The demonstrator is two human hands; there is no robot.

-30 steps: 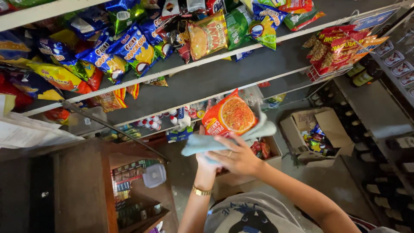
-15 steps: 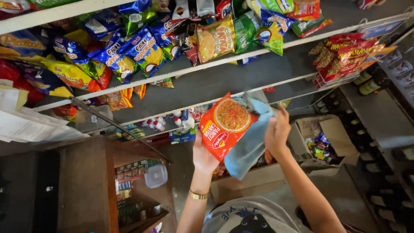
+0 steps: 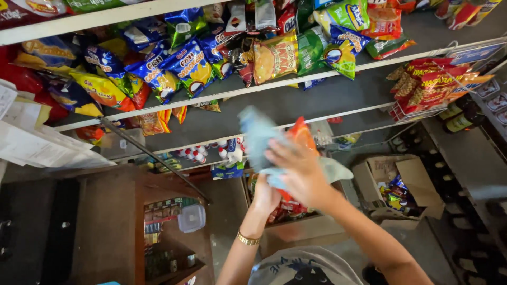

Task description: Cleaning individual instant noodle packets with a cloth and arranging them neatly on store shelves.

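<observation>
My left hand, with a gold bracelet at the wrist, holds an orange snack packet from below, in front of the shelves. My right hand lies across the packet's front and grips a light blue cloth. The cloth is blurred; it spreads up and to the left over the packet. Most of the packet is hidden behind the hand and cloth; only its top corner and a strip below show.
Grey shelves hold several blue, yellow, green and red snack bags. An open cardboard box with small packets sits at the right. Another box is under my hands. A wooden cabinet and a clear plastic tub stand at the left.
My right hand has swept the blue cloth leftward across the packet's front, covering the printed face that showed half a second ago. The left hand keeps its hold, slightly lower.
</observation>
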